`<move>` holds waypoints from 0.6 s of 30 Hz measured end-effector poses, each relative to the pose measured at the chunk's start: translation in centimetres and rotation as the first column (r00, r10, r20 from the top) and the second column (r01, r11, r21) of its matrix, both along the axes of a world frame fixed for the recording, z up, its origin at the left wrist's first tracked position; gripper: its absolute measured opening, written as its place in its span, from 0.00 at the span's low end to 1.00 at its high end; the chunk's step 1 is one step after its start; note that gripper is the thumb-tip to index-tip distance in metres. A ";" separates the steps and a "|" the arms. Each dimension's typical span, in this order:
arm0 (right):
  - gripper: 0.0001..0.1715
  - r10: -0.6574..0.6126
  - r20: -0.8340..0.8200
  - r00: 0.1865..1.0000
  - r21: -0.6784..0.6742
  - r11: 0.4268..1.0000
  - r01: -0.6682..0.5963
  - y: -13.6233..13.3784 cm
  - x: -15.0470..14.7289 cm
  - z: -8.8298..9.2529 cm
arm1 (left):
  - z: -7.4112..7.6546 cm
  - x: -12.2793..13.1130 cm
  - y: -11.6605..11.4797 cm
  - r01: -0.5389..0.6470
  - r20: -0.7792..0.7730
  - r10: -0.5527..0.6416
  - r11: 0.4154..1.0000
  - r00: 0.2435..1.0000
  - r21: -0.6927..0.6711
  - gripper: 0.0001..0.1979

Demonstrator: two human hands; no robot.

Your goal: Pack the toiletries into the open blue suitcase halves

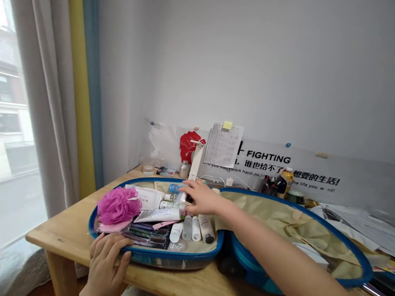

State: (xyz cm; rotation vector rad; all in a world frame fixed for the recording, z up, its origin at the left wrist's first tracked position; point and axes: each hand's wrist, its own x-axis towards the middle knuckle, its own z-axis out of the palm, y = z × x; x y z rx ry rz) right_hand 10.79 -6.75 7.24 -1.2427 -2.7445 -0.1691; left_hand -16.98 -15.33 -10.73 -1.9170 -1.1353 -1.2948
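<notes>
The left hand (105, 264) sits on the front rim of an open blue-rimmed travel case (169, 255), fingers spread and curved over the edge. Inside, a pink bath pouf (118, 206) lies beside a white tube (158, 215), with a row of small toiletry bottles (191, 228) near the front. The right hand (202, 199) is directly above these items, fingers together; any pinch cannot be determined. The beige-lined lid (281, 226) lies open at right.

The person's right arm (288, 254) stretches across from the lower right, bare forearm level, wrist bent, the right hand (201, 198) angled downward with its fingers loosely spread. The left hand (105, 265) sits lower, fingers together, gently curled.
</notes>
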 end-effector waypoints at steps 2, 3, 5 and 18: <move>0.36 0.067 0.025 0.997 0.006 0.998 -0.067 1.8 -4.0 -1.0 | -0.1 0.0 0.0 0.000 -0.005 0.000 1.000 1.000 -0.003 0.06; 0.36 0.086 0.031 0.996 0.003 0.996 -0.086 2.6 -5.7 -1.5 | -0.1 0.0 0.0 -0.003 -0.005 0.003 1.000 1.000 -0.006 0.07; 0.36 0.108 0.038 0.993 0.000 0.994 -0.108 4.0 -8.2 -2.4 | -0.3 0.1 -0.1 -0.009 0.007 0.010 1.000 1.000 -0.023 0.07; 0.27 0.073 -0.136 0.988 -0.171 0.981 -0.096 6.0 -8.9 -3.9 | -0.5 0.2 -0.2 0.005 0.043 -0.003 0.999 0.999 -0.050 0.07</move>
